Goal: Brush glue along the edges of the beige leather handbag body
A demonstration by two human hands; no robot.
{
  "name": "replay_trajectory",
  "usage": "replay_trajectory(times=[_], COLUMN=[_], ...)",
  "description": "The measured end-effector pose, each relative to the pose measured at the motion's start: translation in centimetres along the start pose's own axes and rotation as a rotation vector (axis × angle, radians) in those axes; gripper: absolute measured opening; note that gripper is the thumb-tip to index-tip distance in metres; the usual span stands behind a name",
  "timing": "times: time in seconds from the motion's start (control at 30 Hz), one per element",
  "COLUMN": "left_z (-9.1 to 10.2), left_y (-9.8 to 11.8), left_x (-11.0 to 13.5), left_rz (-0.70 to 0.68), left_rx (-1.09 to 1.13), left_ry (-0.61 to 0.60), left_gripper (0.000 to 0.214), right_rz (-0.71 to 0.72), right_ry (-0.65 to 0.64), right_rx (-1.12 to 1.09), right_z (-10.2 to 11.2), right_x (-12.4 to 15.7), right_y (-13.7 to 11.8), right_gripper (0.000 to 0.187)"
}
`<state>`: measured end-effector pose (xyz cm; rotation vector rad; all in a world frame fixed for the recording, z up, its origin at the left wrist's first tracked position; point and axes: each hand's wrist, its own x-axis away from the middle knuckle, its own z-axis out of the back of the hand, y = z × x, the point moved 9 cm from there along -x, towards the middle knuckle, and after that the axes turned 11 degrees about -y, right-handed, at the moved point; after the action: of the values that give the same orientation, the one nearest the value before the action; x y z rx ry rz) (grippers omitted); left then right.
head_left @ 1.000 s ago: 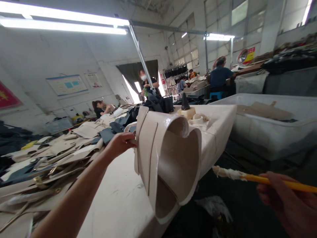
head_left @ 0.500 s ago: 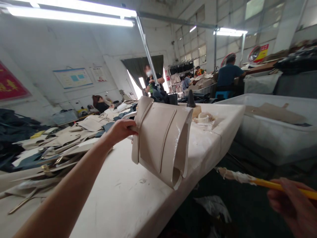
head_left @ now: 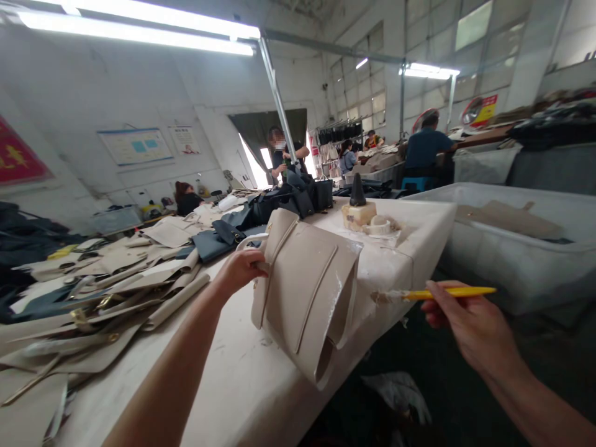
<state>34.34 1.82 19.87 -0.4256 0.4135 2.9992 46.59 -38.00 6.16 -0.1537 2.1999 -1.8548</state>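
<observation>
My left hand (head_left: 244, 268) is closed on the upper left side of a beige handbag (head_left: 298, 292), which is tilted over the covered table (head_left: 242, 379). The bag's open end faces right, and a white smear runs along its edge. A pale handle shows behind my left fingers. My right hand (head_left: 465, 323) grips a yellow-handled brush (head_left: 433, 293) between thumb and fingers. Its bristles, coated with pale stuff, point left and stay a short gap away from the bag's open edge.
Beige bag pieces (head_left: 125, 279) lie heaped on the left, with dark bags (head_left: 279, 205) behind. A black cone (head_left: 357, 191) on a block and a tape roll (head_left: 379, 225) stand at the table's far end. A translucent bin (head_left: 512, 261) is at right. Several people work farther back.
My right hand has come up and left with the brush, bringing its bristles near the bag's open edge. My left hand and the bag appear slightly lower and farther right.
</observation>
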Motion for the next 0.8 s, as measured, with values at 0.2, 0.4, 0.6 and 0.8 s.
replay_trajectory(times=[0.2, 0.4, 0.6, 0.8], left_z=[-1.7, -2.5, -2.9, -3.1], left_y=[-0.3, -0.3, -0.8, -1.1], left_x=[1.2, 1.0, 0.9, 0.9], left_rz=[0.052, 0.055, 0.069, 0.092], left_rx=[0.082, 0.152, 0.193, 0.213], left_ry=[0.066, 0.072, 0.055, 0.068], left_gripper=[0.019, 0.021, 0.018, 0.019], right_rz=[-0.054, -0.031, 0.051, 0.052], right_ry=[-0.243, -0.395, -0.270, -0.320], right_rx=[0.115, 0.349, 0.373, 0.386], right_z=[-5.1, -8.5, -8.3, -8.3], right_x=[-1.7, -2.9, -7.9, -8.5], right_y=[0.1, 0.4, -0.3, 0.4], right_gripper=[0.064, 0.067, 0.072, 0.071])
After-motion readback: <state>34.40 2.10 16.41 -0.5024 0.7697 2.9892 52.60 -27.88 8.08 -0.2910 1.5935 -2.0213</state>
